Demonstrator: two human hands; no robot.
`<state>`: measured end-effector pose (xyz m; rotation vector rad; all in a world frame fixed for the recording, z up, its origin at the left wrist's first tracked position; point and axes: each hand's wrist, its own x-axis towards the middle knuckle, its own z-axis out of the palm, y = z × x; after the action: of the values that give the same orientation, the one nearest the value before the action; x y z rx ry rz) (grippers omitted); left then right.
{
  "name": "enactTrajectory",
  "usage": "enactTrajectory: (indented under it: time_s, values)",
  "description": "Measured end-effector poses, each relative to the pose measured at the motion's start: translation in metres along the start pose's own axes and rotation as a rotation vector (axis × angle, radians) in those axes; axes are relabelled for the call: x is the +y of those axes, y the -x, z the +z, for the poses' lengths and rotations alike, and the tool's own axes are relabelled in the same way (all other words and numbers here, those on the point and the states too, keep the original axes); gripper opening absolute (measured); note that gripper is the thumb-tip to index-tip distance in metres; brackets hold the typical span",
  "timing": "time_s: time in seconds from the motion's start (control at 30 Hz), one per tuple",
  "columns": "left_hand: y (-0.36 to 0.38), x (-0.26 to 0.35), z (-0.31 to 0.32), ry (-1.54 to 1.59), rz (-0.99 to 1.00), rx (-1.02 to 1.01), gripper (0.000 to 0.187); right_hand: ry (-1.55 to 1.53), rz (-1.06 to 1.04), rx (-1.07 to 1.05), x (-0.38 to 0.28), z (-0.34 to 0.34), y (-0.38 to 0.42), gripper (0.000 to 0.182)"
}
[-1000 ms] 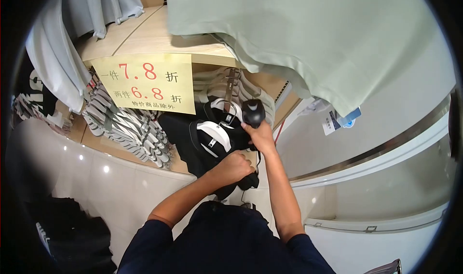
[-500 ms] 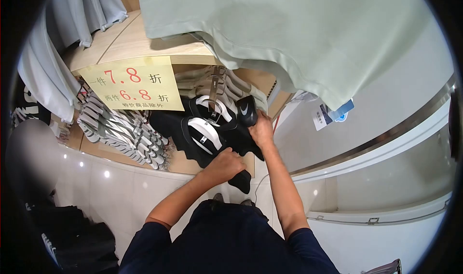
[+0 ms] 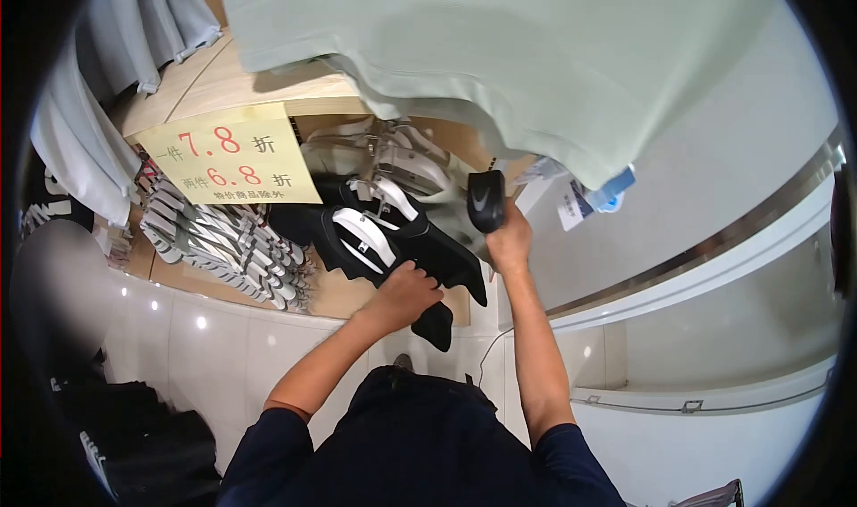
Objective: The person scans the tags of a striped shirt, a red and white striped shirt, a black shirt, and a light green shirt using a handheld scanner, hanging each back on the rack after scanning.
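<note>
My left hand (image 3: 406,298) is closed on a black garment (image 3: 332,255) that hangs on a white hanger (image 3: 364,236). Behind it hangs another black garment (image 3: 446,255) on a white hanger (image 3: 397,198). My right hand (image 3: 511,239) grips a black handheld scanner (image 3: 486,202), raised to the right of the black clothes, with a cable running down to the floor. Grey-beige garments (image 3: 415,163) hang further back on the same rail, beneath the shelf.
A yellow price sign (image 3: 228,157) hangs from the wooden shelf edge (image 3: 335,95). Pale green cloth (image 3: 553,61) drapes overhead. Many hangers with clothes (image 3: 219,248) fill the left rack. A blurred person (image 3: 62,293) is at the far left; a curved white counter (image 3: 678,279) stands right.
My right hand and the scanner have moved right, away from the black garments. My left hand, still on the garment, has shifted slightly left, and the view has turned a little.
</note>
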<state>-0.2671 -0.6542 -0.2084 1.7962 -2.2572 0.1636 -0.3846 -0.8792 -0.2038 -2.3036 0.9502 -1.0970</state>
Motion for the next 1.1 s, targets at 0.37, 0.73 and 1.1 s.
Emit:
enactTrajectory:
  time_s: [0.37, 0.73, 1.1]
  values:
    - [-0.061, 0.095, -0.031, 0.280, -0.106, 0.301, 0.064, 0.090, 0.153, 0.079, 0.124, -0.242, 0.164, 0.022]
    - [-0.188, 0.241, 0.017, 1.041, -0.440, 0.065, 0.035, -0.101, 0.421, 0.421, 0.200, -0.464, 0.260, 0.016]
    - [-0.159, 0.266, -0.078, 1.049, -0.585, 0.402, 0.061, -1.046, 1.309, 0.542, 0.364, -0.358, 0.481, 0.038]
